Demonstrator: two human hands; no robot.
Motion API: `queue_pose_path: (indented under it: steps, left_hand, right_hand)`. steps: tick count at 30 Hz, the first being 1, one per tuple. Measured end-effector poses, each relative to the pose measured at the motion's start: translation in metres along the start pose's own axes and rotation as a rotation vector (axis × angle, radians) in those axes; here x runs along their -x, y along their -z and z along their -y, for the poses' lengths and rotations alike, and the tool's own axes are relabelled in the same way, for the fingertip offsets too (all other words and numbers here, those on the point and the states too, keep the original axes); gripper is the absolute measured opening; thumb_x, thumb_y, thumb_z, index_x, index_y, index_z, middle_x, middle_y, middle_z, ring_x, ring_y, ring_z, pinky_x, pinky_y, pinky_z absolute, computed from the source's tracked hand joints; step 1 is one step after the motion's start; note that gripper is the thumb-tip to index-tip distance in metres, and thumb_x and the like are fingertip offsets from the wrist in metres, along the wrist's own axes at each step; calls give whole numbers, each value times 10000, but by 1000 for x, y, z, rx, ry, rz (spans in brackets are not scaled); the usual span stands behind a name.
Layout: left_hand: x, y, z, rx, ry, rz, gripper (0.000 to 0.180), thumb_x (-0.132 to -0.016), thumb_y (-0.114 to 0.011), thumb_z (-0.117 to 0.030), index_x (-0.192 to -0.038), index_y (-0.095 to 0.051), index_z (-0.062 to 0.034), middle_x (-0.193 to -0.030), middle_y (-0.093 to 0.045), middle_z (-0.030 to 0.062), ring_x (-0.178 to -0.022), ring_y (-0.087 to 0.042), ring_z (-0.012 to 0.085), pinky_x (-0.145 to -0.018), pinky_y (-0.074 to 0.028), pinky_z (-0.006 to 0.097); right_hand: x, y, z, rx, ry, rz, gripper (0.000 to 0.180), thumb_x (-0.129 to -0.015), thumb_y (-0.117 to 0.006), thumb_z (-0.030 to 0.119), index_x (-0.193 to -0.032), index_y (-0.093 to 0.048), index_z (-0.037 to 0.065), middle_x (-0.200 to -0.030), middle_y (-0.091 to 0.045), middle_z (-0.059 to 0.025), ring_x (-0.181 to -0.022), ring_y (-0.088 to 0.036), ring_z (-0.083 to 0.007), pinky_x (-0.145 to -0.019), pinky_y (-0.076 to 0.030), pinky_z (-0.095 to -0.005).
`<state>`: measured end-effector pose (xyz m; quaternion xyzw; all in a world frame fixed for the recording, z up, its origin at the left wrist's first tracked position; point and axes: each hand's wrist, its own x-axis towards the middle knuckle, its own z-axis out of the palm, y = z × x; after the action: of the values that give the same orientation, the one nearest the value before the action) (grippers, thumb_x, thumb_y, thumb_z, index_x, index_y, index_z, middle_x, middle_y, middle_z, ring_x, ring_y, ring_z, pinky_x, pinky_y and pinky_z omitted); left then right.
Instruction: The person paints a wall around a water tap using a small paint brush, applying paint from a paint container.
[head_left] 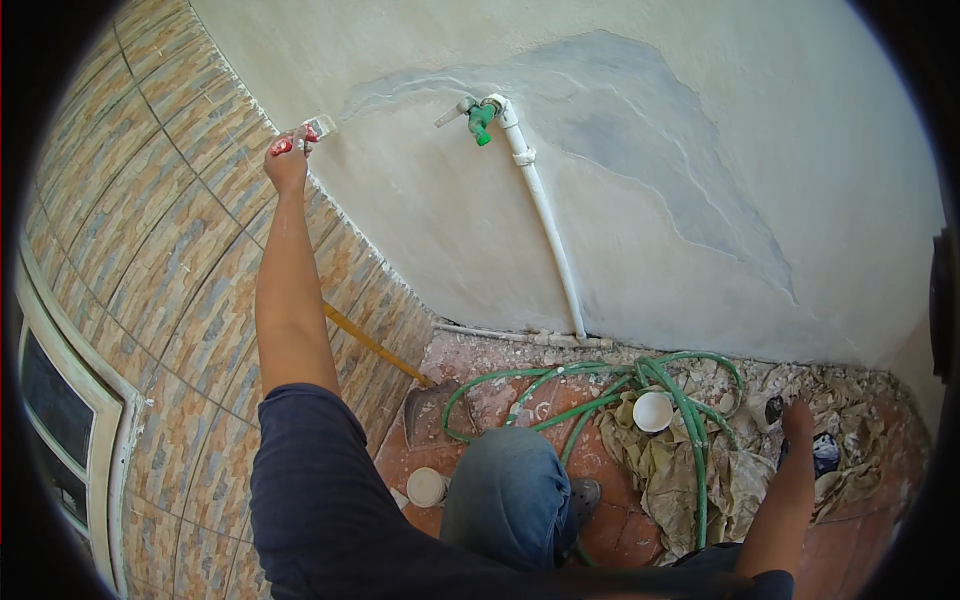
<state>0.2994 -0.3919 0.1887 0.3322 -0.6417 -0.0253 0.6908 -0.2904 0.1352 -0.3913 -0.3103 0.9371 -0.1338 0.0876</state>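
My left hand [288, 165] is raised to the far left and closed round the red handle of a paintbrush [322, 127]. Its pale bristles meet the plastered wall [400, 210], close to where the stone-patterned tiles [180, 230] end. Low on the right is my right hand [798, 422], above crumpled brown paper [670, 475]. Dark objects, too unclear to name, lie beside it, and its fingers are not clearly visible. To the right of the brush, a green tap [481, 120] sits on a white pipe [543, 205] fixed to the wall.
A green hose [696, 450] loops over the debris-strewn red floor. One white cup [653, 411] rests on the paper, and a pale round container [426, 487] stands near my knee. A shovel [430, 415] with a yellow handle leans at the tiled wall. A window [60, 410] is at left.
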Motion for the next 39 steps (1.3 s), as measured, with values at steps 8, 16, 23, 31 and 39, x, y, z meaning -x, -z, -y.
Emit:
queue_pose_path:
  steps: [8, 16, 23, 31, 39]
  left_hand:
    - [-9, -39, -15, -118, -1, -24, 241, -765, -700, -186, -848, -613, 23, -678, -630, 81, -566, -613, 137, -522, -486, 248]
    - [25, -49, -102, 306, -8, 233, 174, -842, -598, -114, -900, -588, 49, -744, -632, 116, -590, -621, 175, -560, -523, 248]
    - [25, -39, -43, 278, 98, 116, 181, -837, -607, -107, -902, -577, 59, -727, -628, 118, -572, -619, 163, -535, -522, 236]
    - [-2, -22, 38, 67, 164, -313, 265, -780, -690, -188, -855, -573, 38, -683, -622, 104, -539, -604, 155, -471, -478, 240]
    - [-25, -19, 71, -158, -18, -312, 312, -755, -711, -230, -869, -602, 40, -710, -635, 103, -574, -613, 173, -540, -491, 284]
  right_hand:
    - [-2, 4, 18, -15, 30, -13, 289, -843, -504, 286, -899, -572, 10, -919, -592, -218, -894, -560, -380, -775, -441, -467]
    - [0, 4, 3, -2, 54, 19, 321, -857, -486, 307, -935, -558, 3, -947, -582, -223, -920, -551, -378, -791, -439, -458]
    - [5, 2, -6, 43, -33, 13, 302, -855, -517, 260, -943, -549, -27, -966, -582, -230, -926, -553, -381, -773, -448, -459]
    - [8, 6, 5, 51, -27, 66, 314, -863, -474, 304, -935, -546, 7, -961, -579, -220, -936, -549, -380, -786, -439, -467]
    - [10, 7, 22, -2, 27, 52, 306, -856, -479, 298, -956, -542, 17, -982, -584, -218, -942, -555, -375, -792, -440, -472]
